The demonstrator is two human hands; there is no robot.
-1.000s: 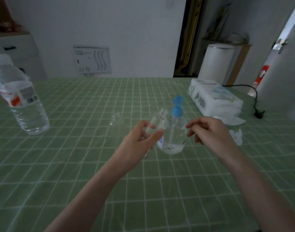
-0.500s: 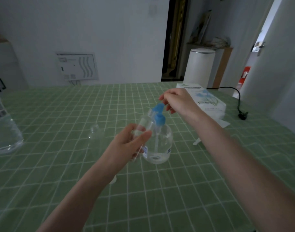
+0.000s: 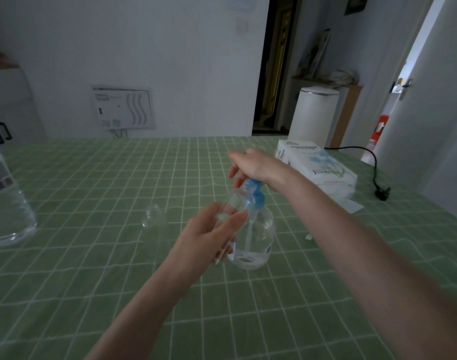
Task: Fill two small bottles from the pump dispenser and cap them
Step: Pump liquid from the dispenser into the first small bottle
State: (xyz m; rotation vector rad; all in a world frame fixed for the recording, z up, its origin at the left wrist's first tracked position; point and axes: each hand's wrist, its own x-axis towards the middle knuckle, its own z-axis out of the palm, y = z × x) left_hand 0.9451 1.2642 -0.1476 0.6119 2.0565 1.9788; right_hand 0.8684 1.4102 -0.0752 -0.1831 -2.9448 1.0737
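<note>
A clear round pump dispenser (image 3: 258,237) with a blue pump head (image 3: 257,196) stands mid-table, a little liquid at its bottom. My left hand (image 3: 211,235) grips a small clear bottle (image 3: 236,201), tilted so its open mouth sits under the blue spout. My right hand (image 3: 256,165) rests on top of the pump head, fingers spread. A second small clear bottle (image 3: 153,216) stands upright to the left, uncapped. I see no caps.
A large water bottle (image 3: 6,203) stands at the left edge of the green checked tablecloth (image 3: 118,294). A white tissue pack (image 3: 318,165) and loose tissues (image 3: 350,205) lie at the right, with a black cable plug (image 3: 381,193) beyond.
My right hand rose from beside the dispenser onto the pump head. My left hand brought the small bottle's mouth up under the spout. The camera tilted up.
</note>
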